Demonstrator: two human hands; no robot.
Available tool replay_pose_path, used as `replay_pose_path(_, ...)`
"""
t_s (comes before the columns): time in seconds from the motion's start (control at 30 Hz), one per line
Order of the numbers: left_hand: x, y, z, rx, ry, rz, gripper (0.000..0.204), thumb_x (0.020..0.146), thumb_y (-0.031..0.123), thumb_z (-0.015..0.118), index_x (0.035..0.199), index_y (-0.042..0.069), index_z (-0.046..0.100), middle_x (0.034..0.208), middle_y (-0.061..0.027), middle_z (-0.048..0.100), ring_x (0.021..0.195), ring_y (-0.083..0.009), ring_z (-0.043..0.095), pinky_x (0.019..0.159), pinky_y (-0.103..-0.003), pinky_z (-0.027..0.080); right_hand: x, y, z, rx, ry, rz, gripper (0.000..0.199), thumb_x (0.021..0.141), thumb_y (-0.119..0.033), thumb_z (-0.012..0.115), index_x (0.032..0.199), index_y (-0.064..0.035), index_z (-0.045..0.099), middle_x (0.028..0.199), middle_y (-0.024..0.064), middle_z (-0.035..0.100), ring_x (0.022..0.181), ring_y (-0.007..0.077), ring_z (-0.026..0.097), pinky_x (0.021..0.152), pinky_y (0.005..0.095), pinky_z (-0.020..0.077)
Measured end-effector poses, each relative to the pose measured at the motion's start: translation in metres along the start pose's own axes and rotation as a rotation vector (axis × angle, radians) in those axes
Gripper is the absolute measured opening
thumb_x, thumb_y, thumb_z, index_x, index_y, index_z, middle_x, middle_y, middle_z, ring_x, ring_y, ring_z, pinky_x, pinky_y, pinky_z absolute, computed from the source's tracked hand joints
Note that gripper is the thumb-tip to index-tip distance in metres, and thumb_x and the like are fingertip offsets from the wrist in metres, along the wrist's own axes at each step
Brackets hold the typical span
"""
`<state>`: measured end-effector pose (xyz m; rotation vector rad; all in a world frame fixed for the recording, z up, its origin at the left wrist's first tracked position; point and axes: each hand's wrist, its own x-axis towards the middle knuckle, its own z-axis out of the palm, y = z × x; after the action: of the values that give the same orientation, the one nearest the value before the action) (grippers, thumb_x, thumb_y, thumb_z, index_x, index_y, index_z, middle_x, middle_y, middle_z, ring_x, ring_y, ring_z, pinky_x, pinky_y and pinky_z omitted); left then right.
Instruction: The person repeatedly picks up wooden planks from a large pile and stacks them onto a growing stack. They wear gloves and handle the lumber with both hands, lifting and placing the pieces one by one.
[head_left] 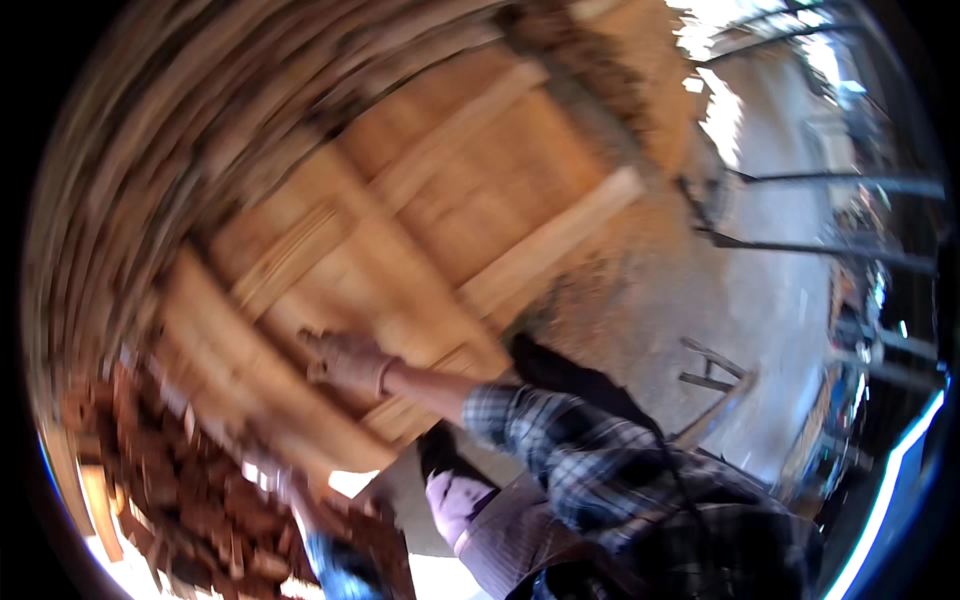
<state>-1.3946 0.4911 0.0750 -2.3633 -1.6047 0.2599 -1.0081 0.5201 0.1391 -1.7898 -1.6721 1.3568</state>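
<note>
Although the picture is strongly blurred, the main things can be told. At the far left, low down, lies a heap of reddish-brown wood pieces; they are too blurred to count. Just right of this heap, at the lower edge, a blurred blue-sleeved left hand reaches toward the low edge of the panel, and I cannot tell if it grasps anything or is released.

Above it, filling the middle, stands a big wooden panel, tilted, made of light plywood. Three pale battens cross it at a slant, as far as the blur lets me count.

On the lower part of this panel rests the right hand. It wears a light glove and looks clenched against the wood, at the panel's low edge, but whether the fingers really grip the edge I cannot tell. Its forearm goes right into a plaid sleeve.

Further right the ground is grey concrete, with sawdust near the panel. Two dark metal bars run across it, and a small wooden frame lies there alone.
</note>
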Motion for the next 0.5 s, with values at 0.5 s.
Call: replay_pose_path(0.5,0.058,0.468,-0.296,-1.992,-0.48,-0.661,0.041,0.09,0.017,0.063,0.127,0.001,0.054,0.084,-0.0004,0.056,0.07,-0.0093,0.05,0.064,-0.023,0.043,-0.372,0.463,-0.24,-0.55,0.52,0.519,0.025,0.082,-0.019,0.061,0.105,-0.0106,0.064,0.095,0.0095,0.066,0.089,0.0266,0.065,0.074,0.0367,0.0512)
